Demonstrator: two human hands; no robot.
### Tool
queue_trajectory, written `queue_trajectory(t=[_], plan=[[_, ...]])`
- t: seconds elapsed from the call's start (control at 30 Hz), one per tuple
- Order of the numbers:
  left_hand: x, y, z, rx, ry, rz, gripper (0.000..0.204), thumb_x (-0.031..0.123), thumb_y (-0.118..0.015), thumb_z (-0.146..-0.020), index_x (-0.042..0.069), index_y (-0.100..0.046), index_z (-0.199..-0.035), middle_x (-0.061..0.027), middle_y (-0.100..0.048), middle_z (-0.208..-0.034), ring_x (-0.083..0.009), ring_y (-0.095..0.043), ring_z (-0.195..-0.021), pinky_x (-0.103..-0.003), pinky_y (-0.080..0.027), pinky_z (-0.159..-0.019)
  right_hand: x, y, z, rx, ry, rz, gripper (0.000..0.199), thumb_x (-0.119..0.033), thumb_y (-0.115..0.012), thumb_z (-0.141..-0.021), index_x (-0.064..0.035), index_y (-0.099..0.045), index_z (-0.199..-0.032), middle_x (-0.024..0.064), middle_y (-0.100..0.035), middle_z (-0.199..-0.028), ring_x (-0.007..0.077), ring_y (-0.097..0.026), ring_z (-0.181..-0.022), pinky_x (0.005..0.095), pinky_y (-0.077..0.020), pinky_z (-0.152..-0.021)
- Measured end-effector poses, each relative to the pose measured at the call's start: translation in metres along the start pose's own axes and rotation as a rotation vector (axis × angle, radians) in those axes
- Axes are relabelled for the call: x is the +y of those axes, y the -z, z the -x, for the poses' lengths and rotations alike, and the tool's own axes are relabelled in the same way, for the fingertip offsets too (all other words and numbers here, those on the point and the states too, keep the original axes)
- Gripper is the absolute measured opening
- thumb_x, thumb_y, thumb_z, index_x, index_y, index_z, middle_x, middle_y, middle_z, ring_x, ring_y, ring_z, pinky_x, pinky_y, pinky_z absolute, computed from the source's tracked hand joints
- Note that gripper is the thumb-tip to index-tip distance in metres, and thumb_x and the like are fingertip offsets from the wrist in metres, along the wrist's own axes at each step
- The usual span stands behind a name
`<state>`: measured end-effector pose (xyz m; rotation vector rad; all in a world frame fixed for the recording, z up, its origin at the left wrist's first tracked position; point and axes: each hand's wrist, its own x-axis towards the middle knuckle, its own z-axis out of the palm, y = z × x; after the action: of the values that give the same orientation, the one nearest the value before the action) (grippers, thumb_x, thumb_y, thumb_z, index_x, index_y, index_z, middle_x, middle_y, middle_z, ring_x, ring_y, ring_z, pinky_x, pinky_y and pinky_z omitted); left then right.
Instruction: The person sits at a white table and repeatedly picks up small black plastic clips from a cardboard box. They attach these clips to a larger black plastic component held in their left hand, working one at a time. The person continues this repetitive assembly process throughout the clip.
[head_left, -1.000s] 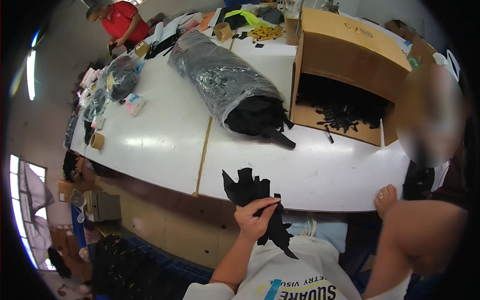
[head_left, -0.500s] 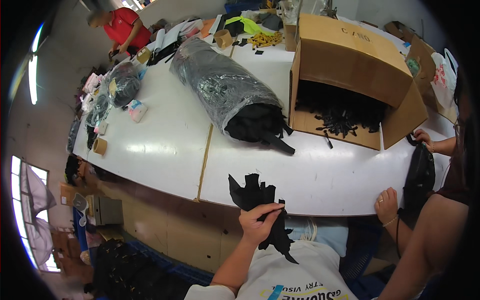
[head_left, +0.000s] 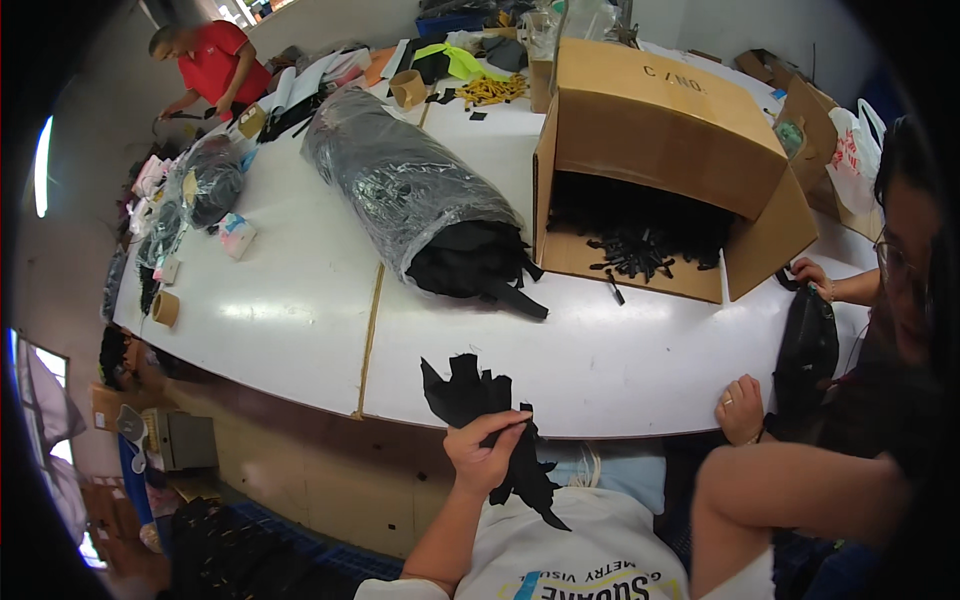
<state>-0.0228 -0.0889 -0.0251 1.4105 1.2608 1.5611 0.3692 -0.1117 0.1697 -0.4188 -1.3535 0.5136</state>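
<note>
My left hand (head_left: 484,452) is closed in a pinch on a bunch of black fabric strips (head_left: 465,392) with ragged ends, held over the table's near edge. Some strips fan out above the fingers; others hang down against my white shirt. My bent right arm (head_left: 790,490) reaches off to the right, its hand lost beyond the dark rim. Across the table lies a clear plastic bag (head_left: 400,180) stuffed with black fabric, one strip sticking out of its mouth. Beside it, an open cardboard box (head_left: 665,130) on its side holds many small black pieces (head_left: 640,255).
A co-worker at the right has one hand (head_left: 740,408) on the table edge and another hand (head_left: 812,277) at a black pouch (head_left: 808,340). A person in red (head_left: 222,65) stands far left. Tape rolls (head_left: 166,308), bags and yellow pieces (head_left: 492,90) lie about the white table (head_left: 240,320).
The whole scene has shifted left in view. My right forearm has swung level toward the right, and the co-worker's head has come further into view. My left hand keeps its grip on the strips.
</note>
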Motion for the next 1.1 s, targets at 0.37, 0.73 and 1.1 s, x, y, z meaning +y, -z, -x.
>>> queue_trajectory(t=[0.37, 0.73, 1.1], plan=[[0.009, -0.022, -0.005, -0.15, -0.023, 0.039, 0.018, -0.01, -0.067, -0.07, 0.0, -0.07, -0.084, -0.0086, -0.068, -0.077, -0.012, -0.064, -0.069, -0.022, -0.05, -0.064, 0.129, -0.17, 0.137, -0.306, -0.782, 0.291, 0.024, -0.006, -0.069, -0.076, 0.0015, -0.063, -0.099, 0.0051, -0.061, -0.064, 0.0074, -0.052, -0.05, 0.0207, -0.039, -0.048], [0.007, -0.032, -0.001, -0.202, -0.179, -0.003, 0.022, -0.011, -0.07, -0.068, 0.001, -0.071, -0.086, -0.0074, -0.068, -0.075, -0.0124, -0.063, -0.067, -0.022, -0.049, -0.064, 0.129, -0.183, 0.154, -0.186, -0.667, 0.284, 0.024, 0.003, -0.069, -0.074, 0.002, -0.055, -0.093, 0.0063, -0.061, -0.069, 0.0064, -0.053, -0.05, 0.0199, -0.0396, -0.045], [0.011, -0.03, -0.004, -0.279, -0.203, -0.079, 0.031, -0.009, -0.069, -0.07, 0.007, -0.07, -0.096, -0.007, -0.068, -0.077, -0.0145, -0.064, -0.064, -0.022, -0.049, -0.061, 0.127, -0.178, 0.158, 0.094, -0.953, -0.2, 0.013, -0.004, -0.06, -0.084, 0.0051, -0.053, -0.091, 0.0148, -0.063, -0.071, 0.0077, -0.05, -0.044, 0.0176, -0.0388, -0.039]])
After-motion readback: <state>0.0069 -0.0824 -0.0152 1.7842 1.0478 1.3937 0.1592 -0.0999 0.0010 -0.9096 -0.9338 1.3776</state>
